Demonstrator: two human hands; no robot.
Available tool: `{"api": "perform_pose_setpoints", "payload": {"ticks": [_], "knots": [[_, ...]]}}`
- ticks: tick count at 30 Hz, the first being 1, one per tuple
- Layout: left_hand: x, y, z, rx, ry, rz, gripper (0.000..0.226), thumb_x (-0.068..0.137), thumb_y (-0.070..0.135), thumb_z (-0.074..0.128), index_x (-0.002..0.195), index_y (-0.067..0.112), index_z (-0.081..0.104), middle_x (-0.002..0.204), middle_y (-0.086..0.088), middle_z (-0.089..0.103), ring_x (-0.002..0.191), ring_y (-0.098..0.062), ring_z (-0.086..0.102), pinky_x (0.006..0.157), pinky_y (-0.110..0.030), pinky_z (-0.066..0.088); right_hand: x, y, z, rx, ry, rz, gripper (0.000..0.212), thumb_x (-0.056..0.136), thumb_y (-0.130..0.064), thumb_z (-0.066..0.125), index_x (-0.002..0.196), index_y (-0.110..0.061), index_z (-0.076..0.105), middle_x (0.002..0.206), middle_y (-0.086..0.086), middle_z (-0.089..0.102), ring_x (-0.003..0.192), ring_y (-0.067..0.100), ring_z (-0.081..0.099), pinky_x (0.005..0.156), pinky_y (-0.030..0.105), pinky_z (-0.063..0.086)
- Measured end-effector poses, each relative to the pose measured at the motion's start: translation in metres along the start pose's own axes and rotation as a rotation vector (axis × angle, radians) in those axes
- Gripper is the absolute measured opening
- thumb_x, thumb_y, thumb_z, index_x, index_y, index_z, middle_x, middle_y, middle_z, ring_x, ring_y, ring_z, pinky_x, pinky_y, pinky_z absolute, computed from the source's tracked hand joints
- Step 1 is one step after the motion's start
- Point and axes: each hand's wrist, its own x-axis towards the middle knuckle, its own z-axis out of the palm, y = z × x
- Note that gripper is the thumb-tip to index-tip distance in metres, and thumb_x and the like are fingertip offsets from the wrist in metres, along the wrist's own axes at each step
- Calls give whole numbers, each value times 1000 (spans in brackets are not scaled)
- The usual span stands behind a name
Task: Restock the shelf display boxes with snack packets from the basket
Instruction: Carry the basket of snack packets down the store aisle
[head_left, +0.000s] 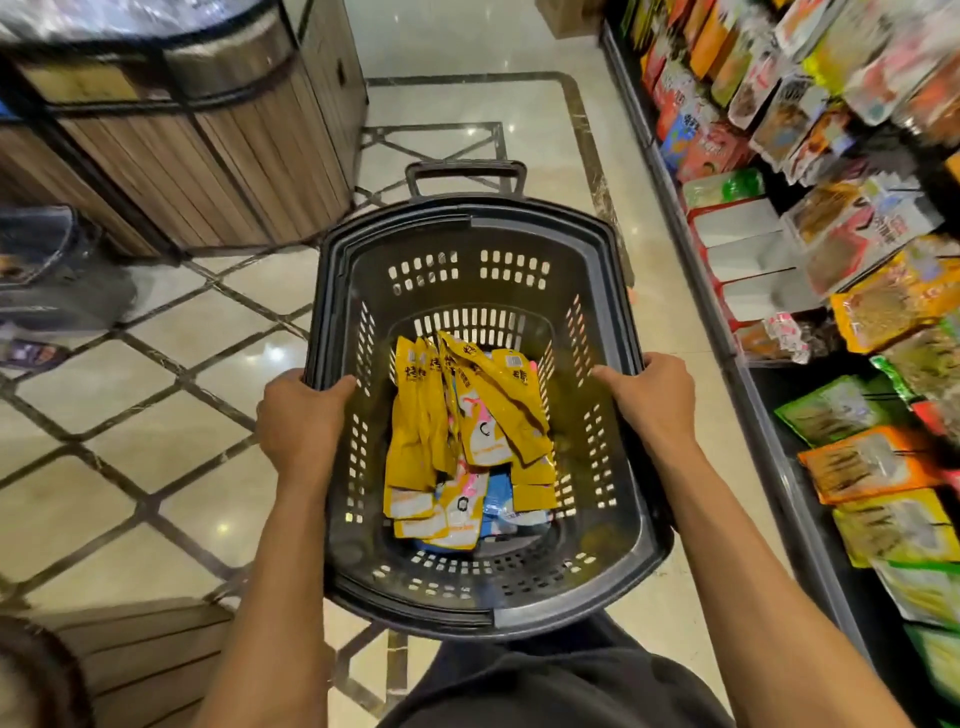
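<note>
A dark plastic basket (519, 228) is held in front of me above the tiled floor. My left hand (301, 421) grips its left rim and my right hand (652, 397) grips its right rim. Inside lie several yellow snack packets (415, 415) piled over a few blue and white ones (498, 499). On the shelf to the right stand red display boxes (748, 254) with white insides that look empty.
The shelf (857, 208) on the right is packed with colourful snack bags on several levels. A wooden slatted display stand (218, 156) is at the upper left, another wooden unit (140, 660) at the lower left. Glossy tiled aisle floor (467, 93) runs ahead.
</note>
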Motion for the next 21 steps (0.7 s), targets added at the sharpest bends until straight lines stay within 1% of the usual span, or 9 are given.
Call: {"api": "perform_pose_setpoints", "payload": {"ticks": [1, 3, 6, 10, 13, 15, 17, 19, 21], "knots": [[18, 7, 7, 10, -4, -9, 39, 76, 41, 72, 100, 10, 72, 90, -9, 73, 79, -30, 67, 64, -31, 47, 16, -8, 8, 1, 3, 0, 41, 69, -43, 76, 93, -9, 72, 85, 8, 72, 76, 27, 67, 65, 35, 55], [56, 21, 22, 16, -16, -16, 38, 75, 42, 72, 98, 11, 72, 88, -8, 73, 77, -30, 66, 63, -32, 48, 50, -23, 25, 5, 7, 19, 47, 67, -45, 76, 99, -11, 72, 91, 9, 73, 82, 29, 68, 72, 39, 57], [109, 48, 44, 22, -30, -18, 39, 73, 44, 72, 97, 14, 72, 85, -6, 72, 75, -28, 66, 60, -30, 46, 103, -50, 49, 18, 1, 39, 47, 67, -44, 75, 98, -10, 72, 92, 11, 73, 83, 32, 67, 74, 41, 56], [176, 90, 62, 74, -12, -29, 38, 75, 42, 72, 96, 10, 71, 86, -9, 72, 69, -24, 59, 61, -30, 44, 172, -98, 70, 1, -39, 61, 41, 69, -42, 76, 88, -6, 69, 83, 14, 70, 76, 33, 65, 71, 44, 56], [227, 118, 74, 66, 21, -35, 35, 77, 39, 72, 96, 9, 70, 81, -8, 68, 68, -23, 53, 62, -30, 41, 225, -135, 87, 8, -50, 38, 43, 70, -43, 75, 90, -6, 70, 82, 13, 71, 76, 31, 66, 72, 44, 56], [257, 135, 81, 68, 23, -45, 35, 78, 38, 72, 95, 8, 70, 77, -5, 64, 68, -24, 53, 62, -30, 41, 257, -156, 98, -4, -61, 22, 44, 69, -47, 74, 92, -10, 70, 84, 10, 71, 77, 29, 66, 74, 43, 56], [293, 150, 93, 44, 22, -19, 37, 76, 39, 72, 94, 7, 70, 76, -5, 65, 68, -25, 56, 61, -30, 42, 288, -176, 108, -11, -58, 26, 44, 70, -47, 74, 92, -10, 70, 84, 9, 71, 76, 29, 66, 75, 43, 56], [331, 165, 108, 45, 21, 3, 36, 76, 39, 72, 91, 8, 69, 74, -4, 64, 70, -27, 59, 60, -30, 43, 317, -199, 118, -10, -50, 40, 44, 72, -44, 75, 93, -5, 69, 88, 12, 72, 80, 32, 66, 77, 42, 55], [375, 180, 126, 53, -6, 22, 33, 75, 40, 72, 87, 9, 69, 71, -3, 61, 69, -30, 61, 59, -31, 42, 350, -218, 132, 7, -28, 64, 48, 77, -38, 75, 102, 1, 67, 100, 16, 70, 92, 35, 65, 80, 40, 50]]}}
